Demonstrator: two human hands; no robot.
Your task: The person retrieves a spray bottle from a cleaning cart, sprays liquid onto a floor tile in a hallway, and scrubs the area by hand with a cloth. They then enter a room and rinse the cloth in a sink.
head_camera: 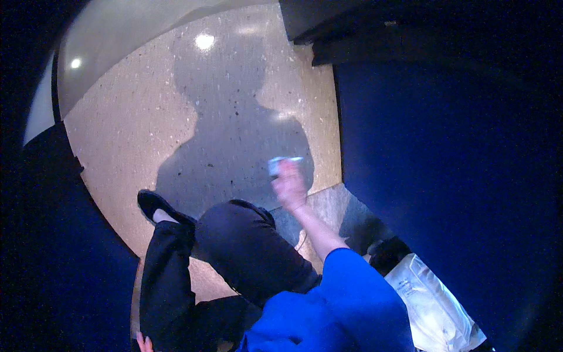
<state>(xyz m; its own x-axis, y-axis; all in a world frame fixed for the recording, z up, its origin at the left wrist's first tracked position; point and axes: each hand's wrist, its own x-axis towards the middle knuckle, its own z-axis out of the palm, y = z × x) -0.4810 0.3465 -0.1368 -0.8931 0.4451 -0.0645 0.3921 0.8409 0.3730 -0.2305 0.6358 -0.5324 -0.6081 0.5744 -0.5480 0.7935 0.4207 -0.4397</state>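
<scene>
My right hand [290, 188] is out over the floor in front of me, blurred, with its fingers closed around a small pale blue-and-white object [275, 166]. The blur hides what kind of object it is. Only the fingertips of my left hand [144, 342] show, at the lower left edge beside my dark trouser leg [165, 281]. Whether those fingers hold anything is hidden. Below my right hand lies the speckled floor [118, 132], with my shadow across it. My bent knee [237, 229] is just left of my right forearm.
A dark blue upright surface [440, 154] runs along the right, another dark surface [57, 246] along the left. Behind my right arm a white plastic bag [433, 303] with printing stands beside a black item [389, 254]. A grey area [323, 204] borders the floor near my hand.
</scene>
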